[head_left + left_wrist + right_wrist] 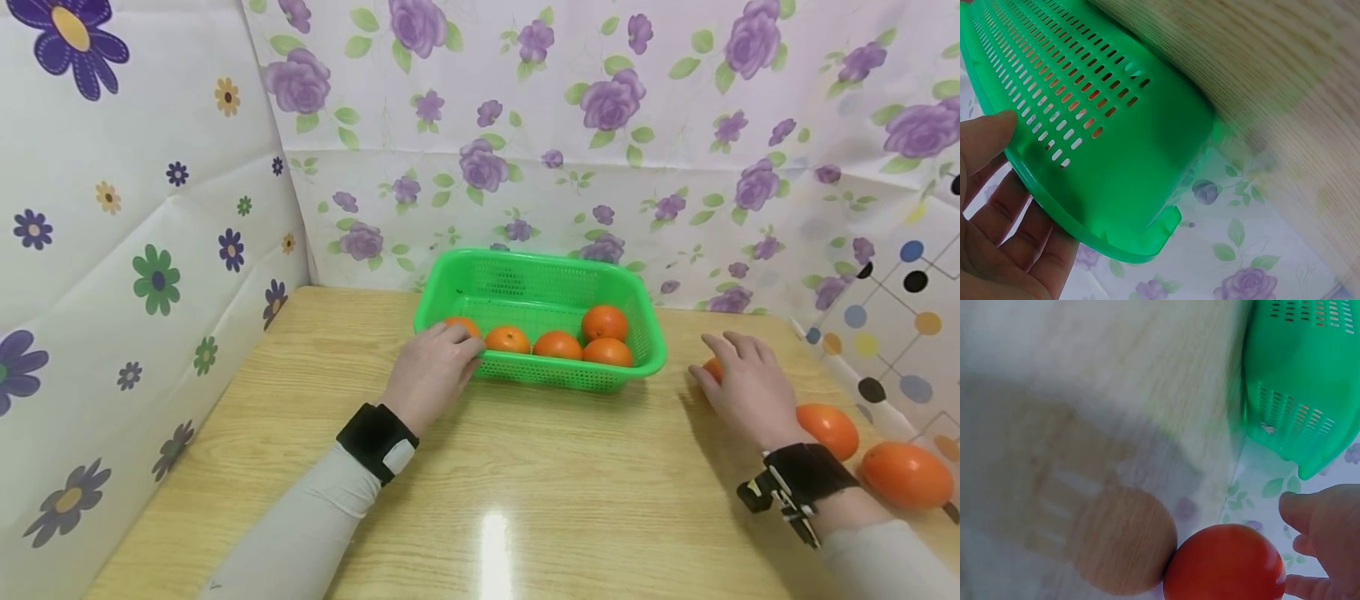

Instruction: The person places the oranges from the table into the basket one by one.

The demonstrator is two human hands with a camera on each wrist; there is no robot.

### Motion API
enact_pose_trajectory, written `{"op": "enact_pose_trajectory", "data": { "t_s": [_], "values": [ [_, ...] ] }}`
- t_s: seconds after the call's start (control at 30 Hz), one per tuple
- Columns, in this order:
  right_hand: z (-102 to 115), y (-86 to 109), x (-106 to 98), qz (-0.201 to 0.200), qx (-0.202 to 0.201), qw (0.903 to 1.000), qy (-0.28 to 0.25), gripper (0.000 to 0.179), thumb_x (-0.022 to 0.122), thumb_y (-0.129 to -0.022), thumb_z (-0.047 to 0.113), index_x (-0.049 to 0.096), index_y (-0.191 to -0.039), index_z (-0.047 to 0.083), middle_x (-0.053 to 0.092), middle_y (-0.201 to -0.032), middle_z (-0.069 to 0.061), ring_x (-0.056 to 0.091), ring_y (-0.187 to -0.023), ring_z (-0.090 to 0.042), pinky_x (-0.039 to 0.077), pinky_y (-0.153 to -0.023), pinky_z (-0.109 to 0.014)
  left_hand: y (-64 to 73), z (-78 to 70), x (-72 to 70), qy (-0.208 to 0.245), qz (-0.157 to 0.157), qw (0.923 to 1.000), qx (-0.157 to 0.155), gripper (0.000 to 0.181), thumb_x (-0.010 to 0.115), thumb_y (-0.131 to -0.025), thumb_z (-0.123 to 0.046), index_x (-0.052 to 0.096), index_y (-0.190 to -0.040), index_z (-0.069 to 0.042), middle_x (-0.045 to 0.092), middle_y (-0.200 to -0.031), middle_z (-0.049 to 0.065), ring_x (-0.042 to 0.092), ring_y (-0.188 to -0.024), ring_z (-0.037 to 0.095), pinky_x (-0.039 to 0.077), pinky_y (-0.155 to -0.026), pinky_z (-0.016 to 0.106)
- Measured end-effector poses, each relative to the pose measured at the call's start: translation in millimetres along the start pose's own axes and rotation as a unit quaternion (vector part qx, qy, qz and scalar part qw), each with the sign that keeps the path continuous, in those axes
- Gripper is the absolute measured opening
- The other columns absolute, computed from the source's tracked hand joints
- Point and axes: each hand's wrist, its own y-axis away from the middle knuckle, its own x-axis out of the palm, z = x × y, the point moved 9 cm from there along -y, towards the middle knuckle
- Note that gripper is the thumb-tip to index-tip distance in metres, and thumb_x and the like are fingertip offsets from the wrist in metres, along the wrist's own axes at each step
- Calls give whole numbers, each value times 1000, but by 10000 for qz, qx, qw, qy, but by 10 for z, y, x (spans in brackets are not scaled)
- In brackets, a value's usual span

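At the near left of the green basket (pixel 540 371), my left hand (pixel 435 367) grips its rim. The left wrist view shows the thumb (pixel 994 134) against the perforated outer wall (pixel 1104 137), with the other fingers past the rim. Several oranges (pixel 557 345) lie inside along the near side and right end, one partly covered by the left fingers. My right hand (pixel 750 387) reaches over an orange (pixel 712 369) on the table right of the basket. In the right wrist view its thumb and fingers are spread beside that orange (pixel 1225 565), the thumb apart from it.
Two more oranges, one nearer the hand (pixel 828 431) and one by the right wrist (pixel 907 475), lie along the table's right side. Flower-printed sheeting (pixel 480 167) rises behind the wooden table (pixel 480 467), with patterned sheets at both sides.
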Motion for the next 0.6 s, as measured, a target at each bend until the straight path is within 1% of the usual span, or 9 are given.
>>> {"op": "enact_pose_trajectory", "data": {
  "t_s": [0.13,0.37,0.6],
  "values": [
    [-25,-53,49,164,50,9998,115,63,62,-97,41,47,-145,4,38,-145,-31,30,-131,-54,24,-104,-68,-2,-1,-3,-1,-16,10000,5,10,74,-89,-20,74,-98,-17,65,-99,-4,59,-94,16,49,-84,26],
    [-39,-117,113,499,127,9983,267,64,61,-97,41,45,-146,3,35,-145,-34,27,-131,-57,23,-104,-71,2,1,-4,-11,8,10000,-23,8,73,-90,-20,74,-97,-17,64,-98,-4,59,-94,16,49,-83,26],
    [-68,-130,157,863,235,9954,349,66,58,-98,45,45,-146,3,34,-145,-35,27,-129,-59,26,-100,-73,-2,-5,-20,-52,9,10000,-44,8,73,-91,-20,74,-98,-18,64,-99,-5,59,-95,15,49,-83,25]
  ]
}}
